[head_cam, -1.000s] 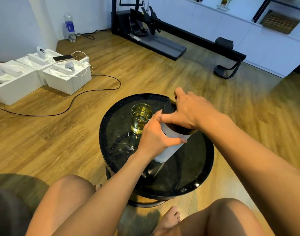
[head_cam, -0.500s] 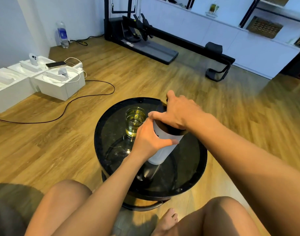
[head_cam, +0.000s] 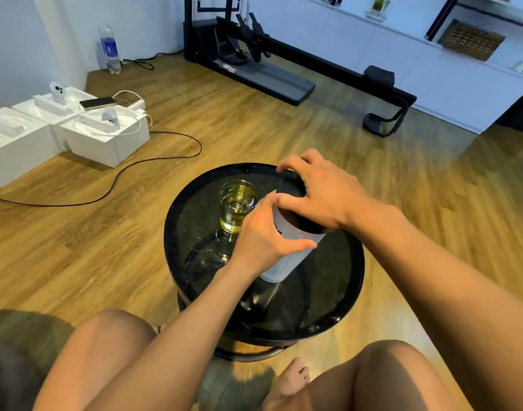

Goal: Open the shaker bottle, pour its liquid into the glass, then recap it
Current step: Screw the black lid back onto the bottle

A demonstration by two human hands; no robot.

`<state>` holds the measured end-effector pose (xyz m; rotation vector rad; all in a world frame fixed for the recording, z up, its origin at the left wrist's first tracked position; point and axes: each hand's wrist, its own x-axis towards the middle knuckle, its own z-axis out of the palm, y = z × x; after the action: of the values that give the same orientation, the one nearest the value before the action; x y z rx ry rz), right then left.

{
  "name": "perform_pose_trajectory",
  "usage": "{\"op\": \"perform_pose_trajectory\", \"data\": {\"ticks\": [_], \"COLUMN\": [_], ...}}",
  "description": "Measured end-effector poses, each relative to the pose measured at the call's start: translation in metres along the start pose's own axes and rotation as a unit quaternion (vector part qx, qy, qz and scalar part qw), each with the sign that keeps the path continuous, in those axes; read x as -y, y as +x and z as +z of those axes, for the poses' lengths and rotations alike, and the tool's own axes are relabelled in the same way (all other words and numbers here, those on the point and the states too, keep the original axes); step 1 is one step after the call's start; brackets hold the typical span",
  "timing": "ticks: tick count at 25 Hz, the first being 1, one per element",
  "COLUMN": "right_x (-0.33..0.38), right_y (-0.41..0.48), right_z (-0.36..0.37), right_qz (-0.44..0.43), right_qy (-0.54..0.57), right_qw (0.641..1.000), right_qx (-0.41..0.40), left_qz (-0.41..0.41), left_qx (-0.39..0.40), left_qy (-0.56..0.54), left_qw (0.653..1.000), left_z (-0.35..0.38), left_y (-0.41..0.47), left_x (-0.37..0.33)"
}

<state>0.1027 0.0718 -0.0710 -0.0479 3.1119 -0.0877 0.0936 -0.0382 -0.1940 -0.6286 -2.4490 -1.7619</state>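
Note:
A frosted white shaker bottle [head_cam: 287, 256] with a black lid [head_cam: 289, 188] stands on the round black glass table [head_cam: 337, 280]. My left hand [head_cam: 263, 235] wraps around the bottle's body. Over the top, my right hand [head_cam: 322, 194] grips the black lid with spread fingers. Just left of the bottle stands a clear glass [head_cam: 238, 203] holding yellow liquid, close to my left hand's knuckles.
My bare knees and a foot are below the table's near edge. White boxes [head_cam: 103, 137] with a phone and cables lie on the wooden floor at left, a black cable [head_cam: 153, 161] trailing toward the table. A treadmill [head_cam: 263, 72] and white cabinets stand at the back.
The view has shifted slightly. My right hand's fingers have turned on the lid, thumb and index now more spread. My left hand keeps its hold on the bottle.

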Motion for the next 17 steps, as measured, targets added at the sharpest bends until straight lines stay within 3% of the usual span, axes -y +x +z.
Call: {"op": "perform_pose_trajectory", "data": {"ticks": [4,5,9,13,15,17], "right_x": [0.013,0.015,0.003,0.016,0.013,-0.001], "right_y": [0.011,0.013,0.008,0.014,0.018,0.014], "right_z": [0.004,0.0,-0.006,0.003,-0.001,-0.006], "right_qz": [0.172,0.161,-0.036,0.096,0.062,-0.045], "right_qy": [0.011,-0.011,-0.068,-0.021,-0.016,-0.006], "right_qw": [0.984,0.985,0.997,0.995,0.997,0.999], "right_qx": [0.039,0.055,0.027,0.02,0.043,0.027], "left_qz": [0.002,0.0,0.009,0.008,0.016,0.02], "left_qx": [-0.001,0.002,0.001,0.006,-0.001,-0.006], "left_qy": [-0.001,0.0,0.015,0.016,0.017,0.023], "left_qw": [1.0,1.0,1.0,1.0,1.0,1.0], "left_z": [0.003,0.003,0.005,0.006,0.004,0.002], "left_y": [-0.001,-0.001,0.001,0.001,0.001,0.002], "left_x": [-0.002,-0.002,-0.003,-0.005,-0.004,-0.003]}}
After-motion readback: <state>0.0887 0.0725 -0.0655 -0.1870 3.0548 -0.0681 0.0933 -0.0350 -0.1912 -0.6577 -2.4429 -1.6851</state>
